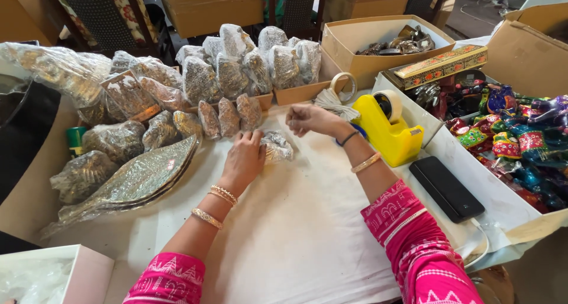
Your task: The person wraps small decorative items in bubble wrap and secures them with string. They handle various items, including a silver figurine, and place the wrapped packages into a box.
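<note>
Item in hand: small metal figure in crinkled clear plastic wrap [277, 147], lying on the white paper-covered table [296, 233], centre of view.

Left hand [244, 159]: palm down on the wrapped figure's left side, fingers curled over it, pressing it to the paper.

Right hand [309, 118]: raised just at 1 o'clock of the figure, fingers pinched together; whether a strip of tape is between them cannot be told.

Done, as judged: about two dozen similar plastic-wrapped figures [236, 67] stacked at 11 to 12 o'clock, some in a shallow cardboard tray [305, 92]; wrapped leaf-shaped metal dishes [139, 180] at 9 o'clock.

Left, as judged: the present bundle looks wrapped but not yet sealed; loose unwrapped metal pieces sit in an open cardboard box [384, 41] at 1 o'clock.

Near by: yellow tape dispenser [387, 132] at 2 o'clock; black phone [447, 188] at 3 o'clock; brightly painted figurines [520, 144] at far 3 o'clock
</note>
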